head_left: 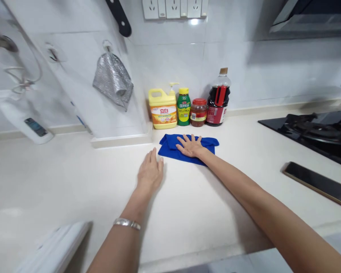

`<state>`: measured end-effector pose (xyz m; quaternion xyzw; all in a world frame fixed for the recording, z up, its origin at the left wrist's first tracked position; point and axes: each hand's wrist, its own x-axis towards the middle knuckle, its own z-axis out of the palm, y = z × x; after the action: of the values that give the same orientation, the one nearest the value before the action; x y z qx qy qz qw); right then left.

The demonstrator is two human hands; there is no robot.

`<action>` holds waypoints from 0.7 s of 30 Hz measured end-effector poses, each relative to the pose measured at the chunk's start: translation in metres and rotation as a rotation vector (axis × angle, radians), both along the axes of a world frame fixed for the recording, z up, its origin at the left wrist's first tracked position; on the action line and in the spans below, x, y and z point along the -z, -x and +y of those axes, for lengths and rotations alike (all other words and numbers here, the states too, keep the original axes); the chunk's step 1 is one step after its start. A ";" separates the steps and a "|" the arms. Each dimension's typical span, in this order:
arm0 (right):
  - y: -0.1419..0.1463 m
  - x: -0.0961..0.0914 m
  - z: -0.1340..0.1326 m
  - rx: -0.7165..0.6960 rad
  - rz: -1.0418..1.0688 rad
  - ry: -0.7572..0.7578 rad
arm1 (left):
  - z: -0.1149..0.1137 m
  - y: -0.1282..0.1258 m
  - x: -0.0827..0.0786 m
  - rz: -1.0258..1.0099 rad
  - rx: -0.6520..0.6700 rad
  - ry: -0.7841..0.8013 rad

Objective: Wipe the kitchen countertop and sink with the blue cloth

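A blue cloth (170, 146) lies crumpled on the white countertop (74, 182) near the back wall. My right hand (191, 146) rests flat on top of the cloth, fingers spread apart. My left hand (150, 172) lies palm down on the bare counter just left of the cloth, fingers stretched out and together, its fingertips close to the cloth's edge. A silver bracelet (127, 223) circles my left wrist.
Behind the cloth stand a yellow detergent bottle (162, 110), a green bottle (183, 107), a red-lidded jar (199, 112) and a dark sauce bottle (218, 98). A black gas hob (315, 131) and a phone (319, 184) sit right. A grey rag (113, 79) hangs left.
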<state>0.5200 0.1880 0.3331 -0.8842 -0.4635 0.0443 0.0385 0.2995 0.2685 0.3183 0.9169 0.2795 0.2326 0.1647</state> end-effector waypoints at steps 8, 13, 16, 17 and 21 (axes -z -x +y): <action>0.072 0.009 -0.050 -0.277 -0.075 -0.055 | 0.004 0.002 0.006 -0.125 0.046 -0.033; 0.103 0.012 -0.104 -0.356 -0.127 -0.092 | 0.000 0.014 0.001 -0.122 0.034 -0.065; 0.118 0.017 -0.140 -0.404 -0.164 -0.139 | -0.006 0.022 -0.001 -0.107 0.027 -0.089; 0.122 0.019 -0.152 -0.417 -0.173 -0.154 | -0.009 0.024 -0.001 -0.093 0.026 -0.092; 0.137 0.024 -0.195 -0.424 -0.192 -0.185 | -0.019 0.027 0.002 0.014 0.050 -0.079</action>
<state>0.3830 -0.0072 0.3089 -0.7601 -0.6421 -0.0756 0.0649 0.2724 0.2493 0.3161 0.9310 0.2481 0.2327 0.1323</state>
